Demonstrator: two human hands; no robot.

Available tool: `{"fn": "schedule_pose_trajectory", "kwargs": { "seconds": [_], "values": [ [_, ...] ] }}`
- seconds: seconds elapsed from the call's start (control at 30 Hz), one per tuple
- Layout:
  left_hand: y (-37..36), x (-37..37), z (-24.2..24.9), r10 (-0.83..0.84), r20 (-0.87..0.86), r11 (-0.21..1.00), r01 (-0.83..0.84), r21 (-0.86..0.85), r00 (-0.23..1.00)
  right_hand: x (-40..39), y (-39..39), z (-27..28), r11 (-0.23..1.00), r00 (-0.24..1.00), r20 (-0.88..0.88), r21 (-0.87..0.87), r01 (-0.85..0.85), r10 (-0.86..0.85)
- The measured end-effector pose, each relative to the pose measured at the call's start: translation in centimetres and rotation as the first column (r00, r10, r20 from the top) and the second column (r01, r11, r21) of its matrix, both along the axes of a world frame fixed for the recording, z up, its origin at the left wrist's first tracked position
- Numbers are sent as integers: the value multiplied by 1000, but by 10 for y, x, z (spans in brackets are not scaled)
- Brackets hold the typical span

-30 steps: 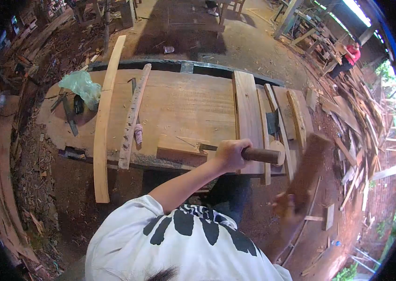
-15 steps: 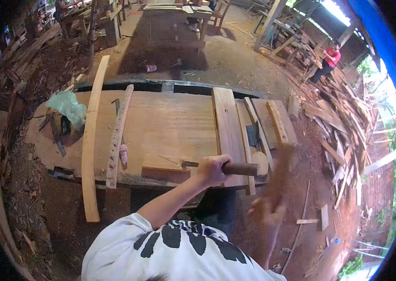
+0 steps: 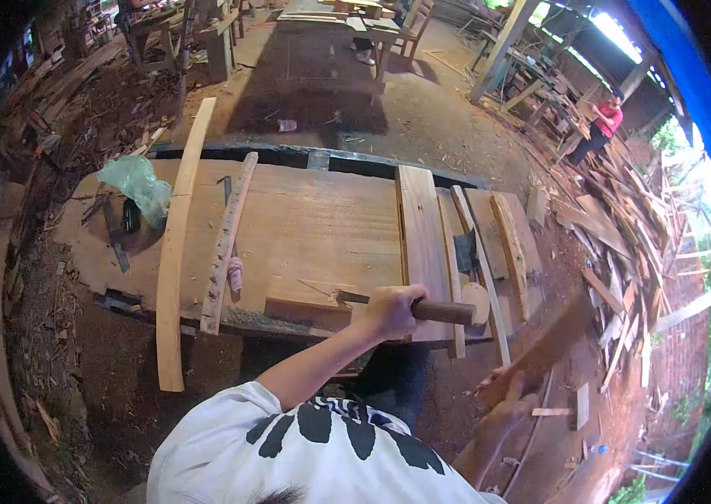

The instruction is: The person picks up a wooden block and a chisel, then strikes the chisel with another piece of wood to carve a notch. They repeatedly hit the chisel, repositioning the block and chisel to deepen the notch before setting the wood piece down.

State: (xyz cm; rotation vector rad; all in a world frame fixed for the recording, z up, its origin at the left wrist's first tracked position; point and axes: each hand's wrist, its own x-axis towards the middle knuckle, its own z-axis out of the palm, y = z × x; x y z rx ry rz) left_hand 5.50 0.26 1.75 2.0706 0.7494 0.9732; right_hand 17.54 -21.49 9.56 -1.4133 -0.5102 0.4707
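My left hand (image 3: 391,312) is wrapped round a chisel, whose thick wooden handle (image 3: 448,312) sticks out to the right. The narrow blade (image 3: 353,297) points left, its tip at the end of a small wooden block (image 3: 309,311) near the bench's front edge. In my right hand (image 3: 504,410), off to the right and lower, is a thick brown wooden mallet (image 3: 550,340), blurred by motion. It is tilted up to the right, apart from the chisel handle. A round-ended pale wooden piece (image 3: 476,301) lies just behind the handle.
Several boards and strips lie across the wooden bench top (image 3: 322,218), including a long curved strip (image 3: 179,252) overhanging its front. A green plastic bag (image 3: 139,186) sits at the left. Scrap wood (image 3: 624,235) is heaped at right, near a person in red (image 3: 606,119).
The mallet has swung right, away from the chisel handle, with my right hand. My left hand and the chisel keep their place at the block; the whole view has shifted slightly.
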Motion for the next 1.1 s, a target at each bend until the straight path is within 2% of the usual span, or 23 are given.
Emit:
{"fn": "schedule_pose_trajectory", "kwargs": {
  "seconds": [0.07,0.1,0.13,0.17,0.2,0.27,0.3,0.4,0.43,0.47,0.5,0.53,0.6,0.63,0.67,0.73,0.77,0.8,0.87,0.9,1.0,1.03,1.1],
  "values": [
    [0,1,1,12,8,1000,-12,-10,1000,-9,12,1,971,983,-7,154,185,-186],
    [-1,2,0,13,11,1000,-13,-5,1000,-15,13,5,971,984,-2,160,177,-179],
    [0,2,1,15,13,1000,-15,-1,1000,-24,12,10,999,999,11,1,-52,52],
    [1,2,2,21,14,1000,-21,2,1000,-29,11,12,948,960,-16,-158,-278,279],
    [1,1,5,10,17,1000,-10,-19,1000,-27,11,11,946,958,-17,-155,-284,285],
    [2,1,5,8,20,999,-8,-44,1000,-19,9,8,993,994,22,-60,-102,103],
    [3,2,4,21,-1,999,-21,-37,1000,-14,8,3,1000,999,-38,27,7,-6],
    [5,3,4,31,-30,999,-32,-44,999,3,15,-23,985,996,-14,151,86,-85],
    [5,4,5,26,-38,998,-28,-56,999,-3,16,-11,985,996,-12,148,84,-84],
    [5,4,6,26,-37,998,-28,-59,999,-12,16,6,994,995,-1,-53,-100,100],
    [4,4,7,37,-26,997,-39,-60,999,-18,19,17,929,961,-29,-250,-274,276],
    [4,4,8,51,-13,997,-52,-60,999,-15,22,18,928,961,-26,-253,-273,275],
    [5,5,8,53,-21,996,-54,-70,998,-3,25,14,998,998,-16,11,-54,54],
    [4,5,8,53,-36,996,-55,-77,998,4,29,8,996,999,13,74,43,-44],
    [4,5,9,52,-36,995,-55,-80,998,8,29,8,997,999,14,71,43,-44],
    [3,5,12,62,-58,993,-67,-97,996,7,36,20,960,993,20,-258,-106,115],
    [5,5,12,64,-56,993,-69,-97,996,-1,39,27,915,940,-5,-228,-334,342],
    [6,5,11,50,-51,991,-56,-120,997,2,38,33,913,939,-5,-229,-336,344],
    [7,5,8,46,-43,987,-52,-152,998,11,38,41,937,958,23,-213,-276,287],
    [7,4,9,48,-36,987,-53,-149,998,8,44,36,994,994,18,-29,-109,110],
    [5,2,12,44,-50,988,-51,-147,998,14,54,22,998,1000,-15,57,4,-3],
    [5,1,13,40,-66,989,-49,-142,997,20,51,18,963,966,86,-137,-231,244],
    [5,1,9,26,-70,991,-35,-131,997,7,48,27,937,954,42,-203,-283,297]
  ]
}}
